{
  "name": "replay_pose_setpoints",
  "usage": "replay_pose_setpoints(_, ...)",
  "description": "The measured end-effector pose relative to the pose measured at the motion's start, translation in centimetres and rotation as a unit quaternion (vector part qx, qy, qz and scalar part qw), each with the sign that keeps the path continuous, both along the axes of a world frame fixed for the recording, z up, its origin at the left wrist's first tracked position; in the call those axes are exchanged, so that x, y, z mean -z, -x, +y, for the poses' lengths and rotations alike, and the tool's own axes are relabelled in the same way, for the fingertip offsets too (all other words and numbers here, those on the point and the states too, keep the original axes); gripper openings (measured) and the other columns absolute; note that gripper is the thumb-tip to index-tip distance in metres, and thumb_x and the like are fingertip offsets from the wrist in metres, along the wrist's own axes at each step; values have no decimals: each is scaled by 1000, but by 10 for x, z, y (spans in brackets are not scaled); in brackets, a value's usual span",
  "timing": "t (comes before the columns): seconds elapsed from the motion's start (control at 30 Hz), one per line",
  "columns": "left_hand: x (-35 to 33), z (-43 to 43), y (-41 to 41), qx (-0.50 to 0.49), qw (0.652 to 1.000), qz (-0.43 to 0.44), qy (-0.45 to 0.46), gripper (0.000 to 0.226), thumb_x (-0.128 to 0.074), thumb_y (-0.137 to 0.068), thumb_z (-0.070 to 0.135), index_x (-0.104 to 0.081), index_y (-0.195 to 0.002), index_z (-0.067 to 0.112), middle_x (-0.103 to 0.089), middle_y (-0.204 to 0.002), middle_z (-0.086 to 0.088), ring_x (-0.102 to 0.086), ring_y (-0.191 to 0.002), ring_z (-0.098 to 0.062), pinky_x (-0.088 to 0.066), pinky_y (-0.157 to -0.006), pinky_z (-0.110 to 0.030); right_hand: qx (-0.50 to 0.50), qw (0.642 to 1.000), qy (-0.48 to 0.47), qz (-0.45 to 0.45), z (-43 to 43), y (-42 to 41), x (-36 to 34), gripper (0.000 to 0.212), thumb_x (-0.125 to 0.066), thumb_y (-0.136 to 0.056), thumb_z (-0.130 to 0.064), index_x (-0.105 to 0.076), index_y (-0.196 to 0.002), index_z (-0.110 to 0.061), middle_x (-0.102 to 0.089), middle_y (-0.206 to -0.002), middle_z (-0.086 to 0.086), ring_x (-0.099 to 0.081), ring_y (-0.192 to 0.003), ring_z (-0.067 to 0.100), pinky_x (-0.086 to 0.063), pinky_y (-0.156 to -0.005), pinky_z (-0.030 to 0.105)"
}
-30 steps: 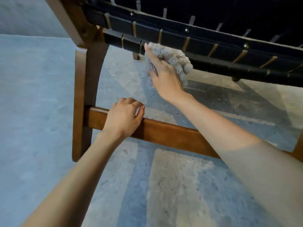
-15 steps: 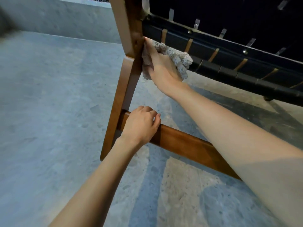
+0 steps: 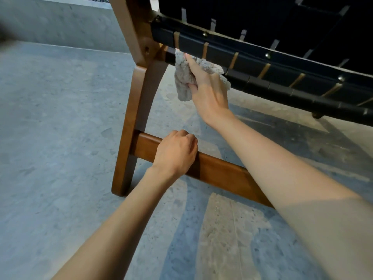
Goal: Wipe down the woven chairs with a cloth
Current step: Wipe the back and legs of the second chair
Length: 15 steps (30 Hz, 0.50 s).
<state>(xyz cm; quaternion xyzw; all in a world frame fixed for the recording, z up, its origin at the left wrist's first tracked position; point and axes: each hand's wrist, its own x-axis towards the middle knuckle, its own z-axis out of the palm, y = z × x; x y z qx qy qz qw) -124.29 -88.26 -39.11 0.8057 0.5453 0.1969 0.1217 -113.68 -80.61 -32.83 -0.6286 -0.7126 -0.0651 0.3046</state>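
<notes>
Head view, from low down beside the woven chair (image 3: 282, 21), black strapping across 1 to 3 o'clock of the frame. Just above centre, toward 12 o'clock, right hand (image 3: 210, 93) clamped on a bunched pale cloth (image 3: 182, 83): thumb and fingers curled round the wad, forefinger stretched up along it, pressing the top edge against the lower edge of the seat rail (image 3: 252, 57), close by the joint with the wooden leg (image 3: 129, 128). Bunched so, probably, for a thick pad able to get into the corner between straps and frame. Loose end hanging toward 6 o'clock of the hand, touching nothing.

At frame centre, left hand (image 3: 175, 154) closed over the top of the lower crossbar (image 3: 222, 174), knuckles up, fingers wrapped over the far edge, fingertips hidden. Placed there, seemingly, to steady the chair, or the body, against the push of the wiping.

Leg at 9 to 10 o'clock from that hand, standing on a grey speckled floor (image 3: 50, 138).

Judging by the placement, at work on the rail's left end. As for the stretch toward 3 o'clock, wiped or not: cannot tell.
</notes>
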Motion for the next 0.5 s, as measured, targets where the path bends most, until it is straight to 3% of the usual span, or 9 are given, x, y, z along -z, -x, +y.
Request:
replay_pose_setpoints(0.2,-3,-10,-27,36,999,15,28,31,-38,-100,25,-64,-113,16,-59,-115,-3,-50,-107,-21,-45,-84,-34,32,999,-22,-32,-25,-45,-2,47,-49,-92,-6,-48,-137,-18,-65,-116,12,-61,-102,34,-51,-84,44)
replay_pose_setpoints(0.27,-4,-13,-36,45,998,18,35,30,-38,-99,25,-63,-114,17,-58,-117,-3,-49,-109,-22,-44,-85,-35,36,999,-16,-29,-36,-57,-3,46,-49,-91,-5,-52,-134,-20,-69,-106,13,-64,-92,35,-53,-80,46)
replay_pose_setpoints(0.37,-6,-18,-45,42,998,6,40,30,-41,-98,24,-62,-119,19,-58,-121,-1,-48,-113,-21,-43,-88,-32,47,999,0,-9,-60,-77,-2,28,-50,-92,-11,-64,-115,-15,-69,-90,10,-65,-81,28,-54,-75,40)
replay_pose_setpoints(0.5,-6,-23,-57,16,999,-5,41,28,-43,-97,24,-62,-117,19,-60,-121,-2,-51,-113,-21,-44,-88,-33,4,999,37,24,-112,-103,-3,41,-53,-92,-13,-56,-132,-17,-59,-107,1,-56,-95,13,-42,-79,21)
